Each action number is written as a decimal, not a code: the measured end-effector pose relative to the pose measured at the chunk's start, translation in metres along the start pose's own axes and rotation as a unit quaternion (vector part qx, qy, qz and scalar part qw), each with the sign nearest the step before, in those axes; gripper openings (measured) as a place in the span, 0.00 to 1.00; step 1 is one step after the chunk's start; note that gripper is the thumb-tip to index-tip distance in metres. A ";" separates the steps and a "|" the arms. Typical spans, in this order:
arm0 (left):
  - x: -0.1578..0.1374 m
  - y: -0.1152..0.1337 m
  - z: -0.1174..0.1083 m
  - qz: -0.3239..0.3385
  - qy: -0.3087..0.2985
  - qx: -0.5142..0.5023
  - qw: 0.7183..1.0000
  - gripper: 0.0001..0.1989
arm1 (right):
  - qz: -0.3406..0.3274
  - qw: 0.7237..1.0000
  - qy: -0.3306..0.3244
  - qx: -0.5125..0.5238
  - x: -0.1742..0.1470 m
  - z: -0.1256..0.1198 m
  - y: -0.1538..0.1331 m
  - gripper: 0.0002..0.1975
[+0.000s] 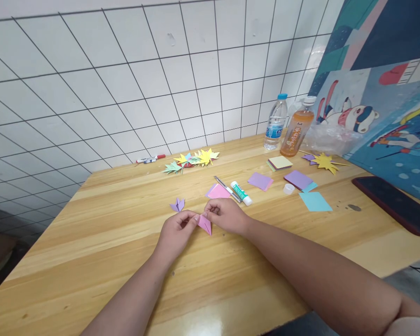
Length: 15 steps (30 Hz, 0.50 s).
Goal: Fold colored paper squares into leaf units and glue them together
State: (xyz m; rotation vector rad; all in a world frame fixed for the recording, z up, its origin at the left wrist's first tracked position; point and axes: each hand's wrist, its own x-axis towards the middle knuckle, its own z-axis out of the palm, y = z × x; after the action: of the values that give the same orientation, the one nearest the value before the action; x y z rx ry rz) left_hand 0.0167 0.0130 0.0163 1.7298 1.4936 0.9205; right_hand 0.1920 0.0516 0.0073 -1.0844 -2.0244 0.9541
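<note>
Between my two hands is a small folded piece of pink origami paper (205, 225), diamond-shaped, with a crease line down its middle. My left hand (179, 229) pinches its upper left edge between thumb and fingertips. My right hand (227, 214) pinches the top, its fingers covering part of the paper. Just beyond my left hand lies a folded purple paper piece (178, 205) with pointed tips. Past my right hand are pink paper squares (218, 191), a slim metallic pen or cutter (227, 188) and a glue stick (241, 193).
Finished folded paper stars (205, 157) lie near the wall beside markers (150, 159). At right are purple sheets (261, 181), a blue sheet (315, 201), a paper stack (280, 163), a white cap (289, 188), a water bottle (276, 122), an orange drink bottle (297, 128) and a phone (395, 203).
</note>
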 end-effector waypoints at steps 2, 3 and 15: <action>0.000 -0.001 0.000 -0.003 -0.004 -0.002 1.000 0.12 | -0.001 1.000 -0.001 -0.004 0.000 0.000 0.000 0.07; 0.000 -0.001 0.000 -0.004 -0.004 -0.003 1.000 0.12 | -0.001 1.000 -0.001 -0.006 0.000 -0.001 0.000 0.07; 0.000 0.001 -0.001 0.000 0.013 0.021 1.000 0.13 | 0.007 0.999 0.031 -0.010 0.001 0.001 0.003 0.06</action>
State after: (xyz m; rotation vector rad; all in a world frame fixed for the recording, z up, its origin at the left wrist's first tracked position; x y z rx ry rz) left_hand 0.0165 0.0128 0.0170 1.7546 1.5381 0.9210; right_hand 0.1921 0.0535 0.0051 -1.1259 -1.9827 0.8986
